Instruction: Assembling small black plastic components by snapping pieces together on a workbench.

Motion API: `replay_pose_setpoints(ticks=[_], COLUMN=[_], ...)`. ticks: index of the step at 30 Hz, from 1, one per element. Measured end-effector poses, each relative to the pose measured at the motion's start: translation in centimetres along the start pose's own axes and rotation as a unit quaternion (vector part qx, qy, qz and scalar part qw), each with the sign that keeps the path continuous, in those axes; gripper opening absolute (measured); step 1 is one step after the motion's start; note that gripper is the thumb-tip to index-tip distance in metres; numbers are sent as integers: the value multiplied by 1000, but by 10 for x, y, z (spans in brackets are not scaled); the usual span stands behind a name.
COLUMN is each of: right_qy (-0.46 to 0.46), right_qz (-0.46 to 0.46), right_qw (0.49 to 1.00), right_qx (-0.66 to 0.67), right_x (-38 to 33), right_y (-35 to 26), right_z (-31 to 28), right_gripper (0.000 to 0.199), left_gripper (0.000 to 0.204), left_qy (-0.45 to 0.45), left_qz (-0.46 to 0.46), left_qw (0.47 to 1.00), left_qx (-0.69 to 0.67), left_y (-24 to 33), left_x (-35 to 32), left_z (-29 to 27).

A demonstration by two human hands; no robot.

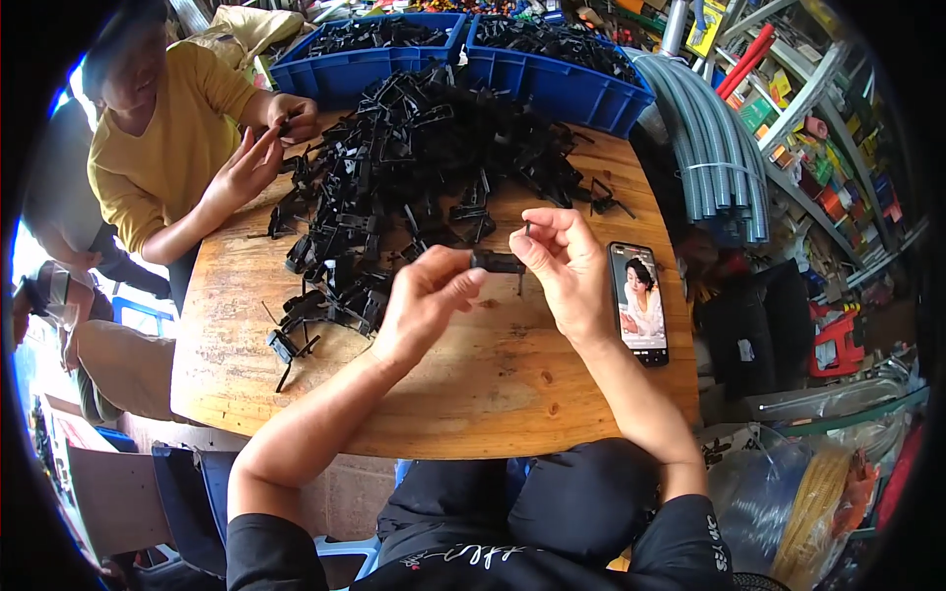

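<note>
A small black plastic part is held level between my two hands above the wooden table. The fingers and thumb of my left hand close round its left end. At its other end my right hand is closed, with a short dark pin showing between thumb and forefinger. A thin stem hangs below the part. Just beyond my hands spreads a heap of similar black plastic parts with thin arms. One loose black part lies at the heap's near left edge.
Two blue crates of black parts stand behind the heap. A phone lies right of my right hand. Across the table's left side, a person in yellow handles a small dark piece. Grey coiled hoses and loaded shelves stand at right.
</note>
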State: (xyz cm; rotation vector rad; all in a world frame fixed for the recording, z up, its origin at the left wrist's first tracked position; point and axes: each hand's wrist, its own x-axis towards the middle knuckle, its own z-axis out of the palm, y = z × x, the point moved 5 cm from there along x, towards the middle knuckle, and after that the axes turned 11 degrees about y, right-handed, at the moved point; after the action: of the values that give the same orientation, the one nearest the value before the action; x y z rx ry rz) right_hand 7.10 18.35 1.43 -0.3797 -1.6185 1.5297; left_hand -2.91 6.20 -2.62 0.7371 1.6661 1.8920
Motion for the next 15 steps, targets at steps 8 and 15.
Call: replay_pose_setpoints(ticks=[8, 15], right_qy=[-128, -163], right_qz=[14, 309], right_qw=[992, 918], right_qx=[18, 189], right_x=[-8, -16], right_y=[7, 46], right_z=[15, 11], right_gripper=[9, 16], left_gripper=[17, 19], left_qy=[21, 46], left_qz=[116, 282], left_qw=[993, 942], left_qx=[13, 173], left_y=[15, 37], left_x=[-10, -13], left_z=[-4, -2])
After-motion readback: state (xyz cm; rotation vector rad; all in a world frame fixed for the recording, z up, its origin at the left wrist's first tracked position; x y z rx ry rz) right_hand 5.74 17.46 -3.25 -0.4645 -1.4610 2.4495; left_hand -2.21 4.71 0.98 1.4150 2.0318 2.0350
